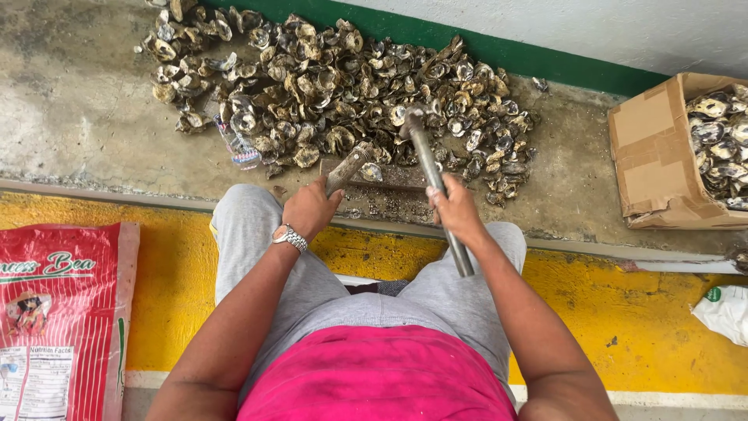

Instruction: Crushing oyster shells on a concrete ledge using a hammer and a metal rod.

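We steady an oyster [348, 165] in our left hand [310, 207] at frame centre, over a slab; right hand [454, 209] clenches the hammer [433, 181], raised. Next: an aimed blow.

A heap of rough grey oyster shells [335, 86] fills the upper middle of the frame; an open brown cardboard box [654, 156] with more shells stands at the right; a red printed plastic sack [62, 312] lies at the lower left.
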